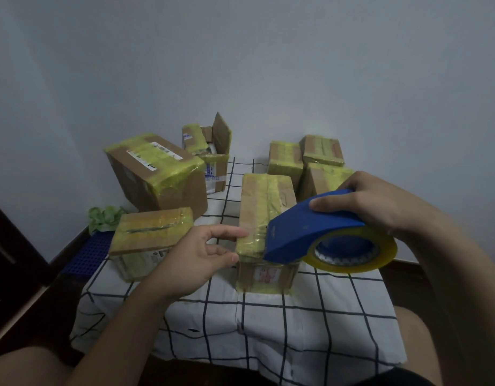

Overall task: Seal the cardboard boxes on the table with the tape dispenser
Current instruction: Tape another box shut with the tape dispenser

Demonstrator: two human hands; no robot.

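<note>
One dispenser (304,232) clasped in right grip (380,201) against centre box (264,207); left grip (201,254), fingers extended, presses its left edge. Seven boxes (154,174) on tabletop (268,324); one open.

Seven boxes on one table (268,316): a big box (154,174), an open box (217,160) and a flat box (151,235) toward ten o'clock, one middle box (264,207), and three small boxes (285,160) toward one o'clock. One dispenser (296,232), one tape roll (385,252). Two hands: left hand (196,257), right hand (371,201).

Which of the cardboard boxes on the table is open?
The box at the back, just right of the large tilted box: its flap stands upright, whereas the others look taped shut.
</note>
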